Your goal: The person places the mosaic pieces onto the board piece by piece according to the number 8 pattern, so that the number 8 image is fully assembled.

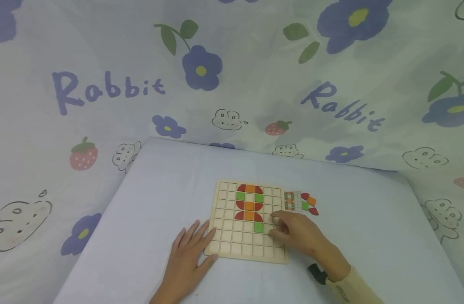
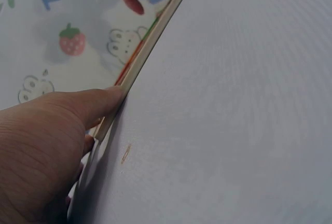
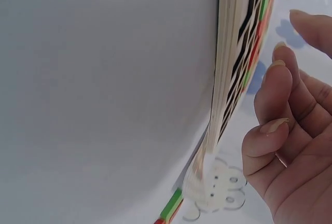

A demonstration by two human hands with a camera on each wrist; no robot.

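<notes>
A square wooden grid board lies on the table. Red quarter-round tiles, orange squares and green squares form a pattern in its middle columns. One green square sits lowest, at the pattern's right side. My left hand rests at the board's left edge, fingers spread, the thumb near the lower left corner. In the left wrist view the thumb touches the board's side. Above the board's right columns is my right hand, its fingers loosely bent. The right wrist view shows a gap between thumb and fingers, with nothing held.
Beside the board's upper right edge lies a small pattern card. Just right of it are loose tiles, among them an orange square and a green piece. A dark object shows beside the right wrist. A printed curtain hangs behind the table.
</notes>
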